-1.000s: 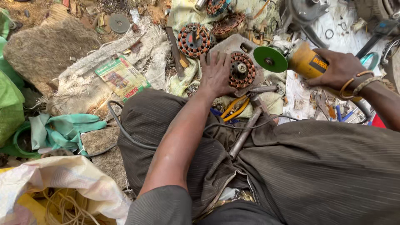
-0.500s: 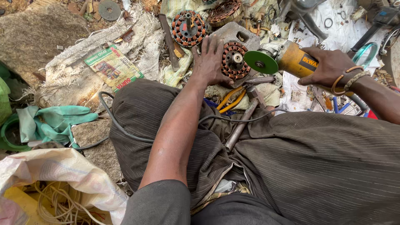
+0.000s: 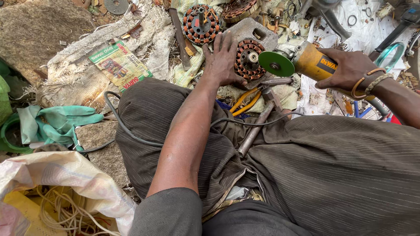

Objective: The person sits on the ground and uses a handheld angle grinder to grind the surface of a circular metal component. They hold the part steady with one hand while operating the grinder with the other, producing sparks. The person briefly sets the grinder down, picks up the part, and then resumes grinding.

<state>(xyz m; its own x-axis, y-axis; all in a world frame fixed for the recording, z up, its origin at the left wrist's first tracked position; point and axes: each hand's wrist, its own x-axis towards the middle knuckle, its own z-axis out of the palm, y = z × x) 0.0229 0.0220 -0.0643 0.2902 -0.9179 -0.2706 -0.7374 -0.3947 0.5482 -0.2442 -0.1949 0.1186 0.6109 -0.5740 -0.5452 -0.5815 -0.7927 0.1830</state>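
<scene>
Two hands work over one copper-wound motor stator point(image 3: 249, 59), which lies on a grey stone block point(image 3: 245, 28) just beyond the person's knees; the left hand point(image 3: 223, 59) lies flat against the stator's left flank, fingers spread and pressed down, pinning it rather than gripping it; the right hand point(image 3: 348, 70) is closed tight round the yellow body of an angle grinder point(image 3: 308, 61), whose green disc point(image 3: 276, 64) hangs at the stator's right edge, touching or nearly so, I cannot tell which. I judge the stator heavy and stiff for its size, a steel ring with hard slots, though the copper windings would bend and snag; the rim looks the safe place to hold, on the side away from the disc. Room is tight; the pinning fingers sit close to the disc, with only the stator's width between them. Just behind the stator lies a second wound rotor point(image 3: 201, 22); nearer the person than the stator lie orange-handled pliers point(image 3: 245, 101) and a hammer point(image 3: 258, 124), its handle running down over the lap; the grinder's black cable point(image 3: 131, 131) loops across the left thigh, well left of the stator, and could catch. Farther left of the stator lie a printed packet point(image 3: 120, 65) on sacking and a green glove point(image 3: 57, 120).
</scene>
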